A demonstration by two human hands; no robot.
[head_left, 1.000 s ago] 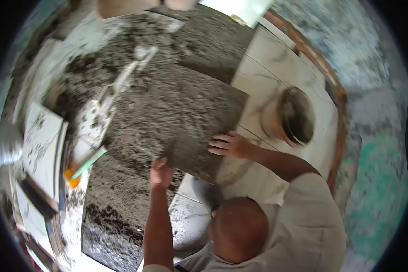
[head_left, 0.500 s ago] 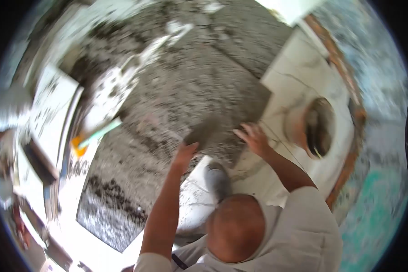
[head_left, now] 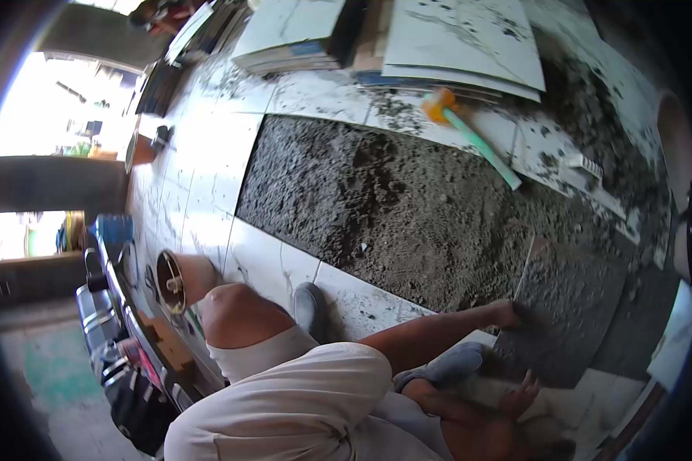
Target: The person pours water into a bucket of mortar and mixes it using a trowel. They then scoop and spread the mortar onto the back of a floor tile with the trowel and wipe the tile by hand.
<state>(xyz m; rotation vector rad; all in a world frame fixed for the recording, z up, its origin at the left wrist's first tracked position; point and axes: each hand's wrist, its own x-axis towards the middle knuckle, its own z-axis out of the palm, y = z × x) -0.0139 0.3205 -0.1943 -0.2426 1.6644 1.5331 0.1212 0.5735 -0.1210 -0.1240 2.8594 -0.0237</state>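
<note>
A grey, mortar-specked tile (head_left: 565, 303) lies at the right, beside the bed of loose grey mortar (head_left: 430, 215). My left hand (head_left: 504, 313) is at the tile's left edge, its fingers closed over that edge. Close to the tile's near edge is my right hand (head_left: 520, 395), fingers apart and nothing seen in them. A mallet (head_left: 480, 146) with an orange head and pale green handle rests along the far side of the mortar bed.
White marbled tiles are stacked at the back (head_left: 461, 38), with another stack (head_left: 292, 31) to their left. A bucket (head_left: 188, 280) stands left of my knee. A black bag (head_left: 142, 407) and a blue container (head_left: 115, 229) are further left. Loose mortar (head_left: 592, 115) is heaped at the far right.
My view has swung left, bringing the mortar bed, tile stacks and doorway side into sight. My left hand remains at the tile edge, and my right hand remains near the tile.
</note>
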